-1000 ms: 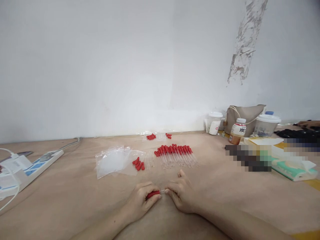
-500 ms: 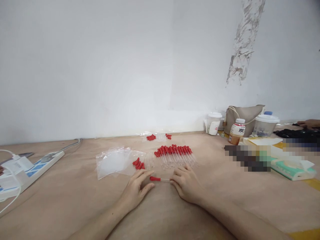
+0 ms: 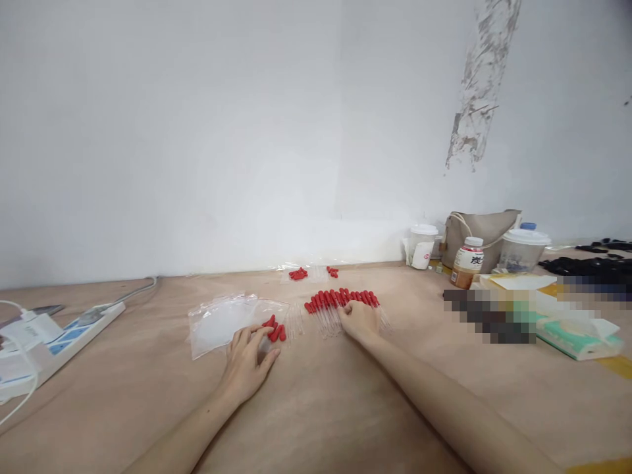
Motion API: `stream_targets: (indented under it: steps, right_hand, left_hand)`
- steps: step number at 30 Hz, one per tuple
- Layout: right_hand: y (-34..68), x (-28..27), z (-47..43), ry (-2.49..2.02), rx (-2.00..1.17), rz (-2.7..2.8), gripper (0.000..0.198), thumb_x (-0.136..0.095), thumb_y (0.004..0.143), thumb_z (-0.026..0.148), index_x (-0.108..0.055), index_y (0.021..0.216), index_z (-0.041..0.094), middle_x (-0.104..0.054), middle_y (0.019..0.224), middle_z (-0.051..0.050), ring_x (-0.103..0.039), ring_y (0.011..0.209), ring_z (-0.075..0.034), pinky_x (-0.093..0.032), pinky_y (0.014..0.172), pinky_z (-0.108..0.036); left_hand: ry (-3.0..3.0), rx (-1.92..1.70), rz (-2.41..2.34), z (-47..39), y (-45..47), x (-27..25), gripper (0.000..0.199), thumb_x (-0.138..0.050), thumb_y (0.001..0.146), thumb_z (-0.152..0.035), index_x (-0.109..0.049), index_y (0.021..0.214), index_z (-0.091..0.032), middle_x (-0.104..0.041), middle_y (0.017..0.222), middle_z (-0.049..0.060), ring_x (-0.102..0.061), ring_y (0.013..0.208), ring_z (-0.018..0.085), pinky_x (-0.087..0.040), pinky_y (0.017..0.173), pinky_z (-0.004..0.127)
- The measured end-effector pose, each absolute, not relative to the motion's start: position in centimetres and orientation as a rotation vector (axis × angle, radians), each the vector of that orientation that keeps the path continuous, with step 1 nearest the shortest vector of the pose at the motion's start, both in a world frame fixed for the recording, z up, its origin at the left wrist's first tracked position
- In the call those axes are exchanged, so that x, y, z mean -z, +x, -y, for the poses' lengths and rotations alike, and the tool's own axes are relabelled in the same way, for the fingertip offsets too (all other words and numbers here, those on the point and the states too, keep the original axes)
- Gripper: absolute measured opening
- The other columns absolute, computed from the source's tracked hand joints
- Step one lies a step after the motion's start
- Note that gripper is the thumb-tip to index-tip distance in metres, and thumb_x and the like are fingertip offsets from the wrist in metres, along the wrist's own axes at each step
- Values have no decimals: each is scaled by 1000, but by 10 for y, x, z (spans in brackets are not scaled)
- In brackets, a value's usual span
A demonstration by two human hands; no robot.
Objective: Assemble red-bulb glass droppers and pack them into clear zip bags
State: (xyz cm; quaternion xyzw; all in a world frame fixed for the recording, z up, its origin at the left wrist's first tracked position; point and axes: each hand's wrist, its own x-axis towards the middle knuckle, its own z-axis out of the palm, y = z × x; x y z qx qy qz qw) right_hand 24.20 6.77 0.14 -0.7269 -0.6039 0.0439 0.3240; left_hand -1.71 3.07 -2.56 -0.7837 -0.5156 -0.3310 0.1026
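My left hand (image 3: 249, 362) is open, thumb and fingers apart, its fingertips at a small pile of red rubber bulbs (image 3: 279, 331). Beside that pile lie several thin clear glass tubes (image 3: 295, 321). A row of droppers with red bulbs (image 3: 323, 301) and clear stems lies side by side, bulbs pointing to the wall. Over the right part of the row, my right hand (image 3: 363, 320) has its fingers closed in a pinch on a dropper, which the hand mostly hides.
Clear zip bags (image 3: 222, 322) lie to the left. Another bag with red bulbs (image 3: 298, 274) rests near the wall. A power strip (image 3: 64, 342) is far left. At the right stand a paper cup (image 3: 423, 247), a bottle (image 3: 467, 263), a lidded tub (image 3: 523, 250) and a tissue pack (image 3: 577, 336).
The single dropper between my hands has left the front of the table. My right hand has moved forward to the row; my left hand has shifted left to the loose bulbs.
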Motion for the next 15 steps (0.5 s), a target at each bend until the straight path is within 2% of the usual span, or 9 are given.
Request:
stream_targets:
  steps: [10,15]
  right_hand:
    - [241,8,-65,-1895,-36,1637,33,-45,76,43,-60,57,19,-65,65,-3,-56,66,-17,-21,87,-40]
    - [222,4,-56,-1712,0,1796,27,-46,77,38,-62,63,21,-67,72,-3,-57,71,-17,-22,83,-37]
  left_hand:
    - [-2404,1034,1493,-33,-18,30,32,-53,77,-27,-47,108,-23,-47,106,7,-43,100,25,-39,84,41]
    - [-2429,1033,1478,-32,-17,28,24,-53,77,-25,-53,101,-24,-47,105,6,-43,101,25,-40,84,41]
